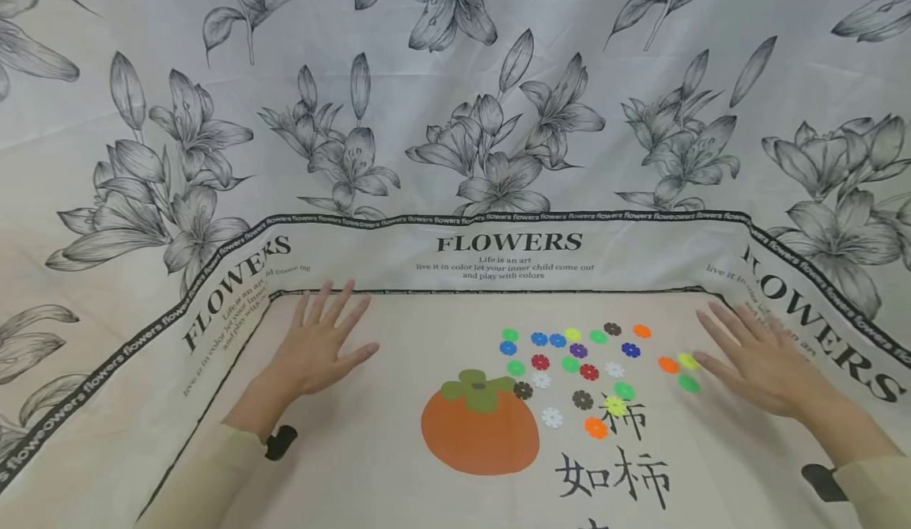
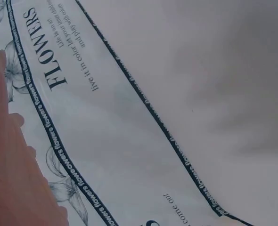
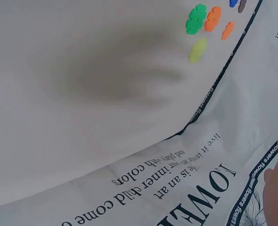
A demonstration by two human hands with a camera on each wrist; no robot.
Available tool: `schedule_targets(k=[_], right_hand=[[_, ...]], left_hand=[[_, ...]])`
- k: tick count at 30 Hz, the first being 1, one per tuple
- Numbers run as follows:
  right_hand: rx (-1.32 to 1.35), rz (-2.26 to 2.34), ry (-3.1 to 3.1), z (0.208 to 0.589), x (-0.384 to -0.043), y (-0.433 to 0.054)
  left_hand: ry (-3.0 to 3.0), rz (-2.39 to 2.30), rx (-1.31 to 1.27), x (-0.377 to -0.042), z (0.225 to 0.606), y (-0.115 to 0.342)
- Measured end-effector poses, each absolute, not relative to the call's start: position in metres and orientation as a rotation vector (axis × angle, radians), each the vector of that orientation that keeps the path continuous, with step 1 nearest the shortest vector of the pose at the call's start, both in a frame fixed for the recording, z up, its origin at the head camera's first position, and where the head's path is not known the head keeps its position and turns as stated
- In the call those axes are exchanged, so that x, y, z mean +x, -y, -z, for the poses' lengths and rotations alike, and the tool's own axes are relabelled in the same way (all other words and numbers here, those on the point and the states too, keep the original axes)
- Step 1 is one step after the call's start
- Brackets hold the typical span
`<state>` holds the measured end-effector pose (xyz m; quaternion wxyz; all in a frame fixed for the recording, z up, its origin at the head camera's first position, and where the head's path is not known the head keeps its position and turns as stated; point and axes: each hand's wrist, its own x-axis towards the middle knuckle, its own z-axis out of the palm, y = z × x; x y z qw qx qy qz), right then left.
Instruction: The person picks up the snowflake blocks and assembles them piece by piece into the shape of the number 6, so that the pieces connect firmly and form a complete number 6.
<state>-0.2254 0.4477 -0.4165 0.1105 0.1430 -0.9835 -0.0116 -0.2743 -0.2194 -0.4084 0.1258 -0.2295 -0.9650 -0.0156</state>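
Observation:
My left hand (image 1: 323, 347) hovers at the left of the table, fingers spread and holding nothing. On the right, my right hand (image 1: 765, 363) is likewise spread out, its fingertips close to a yellow flower-shaped disc (image 1: 688, 361). An orange disc (image 1: 668, 364) and a green disc (image 1: 688, 383) lie beside that yellow one. Several more notched plastic discs in mixed colours, among them a red disc (image 1: 540, 362) and a white disc (image 1: 552, 417), are scattered flat between the hands. In the right wrist view, a green disc (image 3: 196, 19) shows near the top, with only part of the hand at the edge.
The pale tabletop (image 1: 342, 450) carries a printed orange persimmon (image 1: 480, 438) and black characters (image 1: 612, 477). A dark-edged cloth border (image 1: 370, 256) with lettering frames its back and sides. Behind hangs a white curtain (image 1: 398, 94) with flower drawings.

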Motion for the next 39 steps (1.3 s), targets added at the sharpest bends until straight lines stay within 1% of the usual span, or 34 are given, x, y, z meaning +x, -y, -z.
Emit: schedule_targets(k=[18,30,39], right_hand=[[0.604,0.030,2.767,0.429,-0.215,-0.418],[0.564,-0.079,2.856,0.431,-0.206,-0.401],[0.477,-0.378,2.940,0.438,-0.202,-0.385]], left_hand=[[2.782,0.143,-0.763,-0.259,0.413,0.199],[2.776,0.185,-0.795,-0.254,0.414,0.178],[2.797,0.283,-0.841,-0.252,0.422,0.157]])
